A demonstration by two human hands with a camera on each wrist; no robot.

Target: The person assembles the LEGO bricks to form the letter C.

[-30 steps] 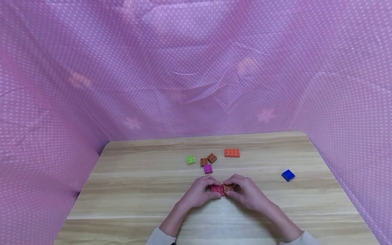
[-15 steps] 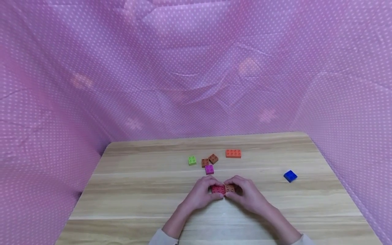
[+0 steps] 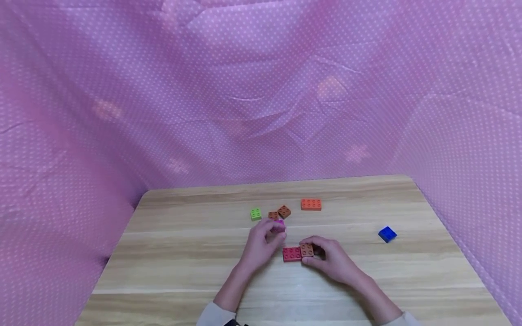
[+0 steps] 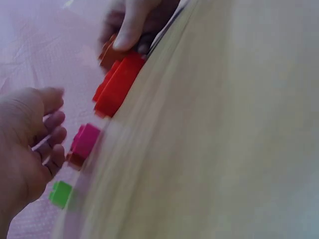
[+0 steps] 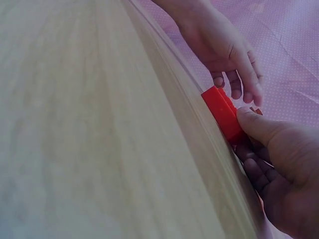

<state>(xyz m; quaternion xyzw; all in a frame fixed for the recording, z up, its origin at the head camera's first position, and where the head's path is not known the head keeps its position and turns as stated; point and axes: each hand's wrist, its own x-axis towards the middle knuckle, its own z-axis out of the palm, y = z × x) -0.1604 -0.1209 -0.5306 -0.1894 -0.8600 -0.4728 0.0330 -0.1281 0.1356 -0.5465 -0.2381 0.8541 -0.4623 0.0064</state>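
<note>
My left hand (image 3: 258,244) hovers at the magenta brick (image 3: 279,225), partly covering it in the head view. In the left wrist view, its loosely bent fingers stay apart from that magenta brick (image 4: 84,140). Between thumb and fingers, my right hand (image 3: 335,262) pinches a small brown brick (image 3: 306,250). This brown brick appears to sit on the right end of a longer red brick (image 3: 291,254), which lies on the table. The right wrist view shows the red brick (image 5: 223,113) beside my right thumb, with the brown one mostly hidden.
Two more brown bricks (image 3: 284,211) lie just behind the magenta one. A lime green brick (image 3: 255,214) is to their left, and a long orange brick (image 3: 311,204) to their right. Farther right lies a blue brick (image 3: 387,234). Pink dotted cloth (image 3: 261,136) hangs behind the wooden table (image 3: 171,253).
My left hand has let go of the red brick and moved forward and left to the magenta brick. The right hand keeps its pinch on the brown brick.
</note>
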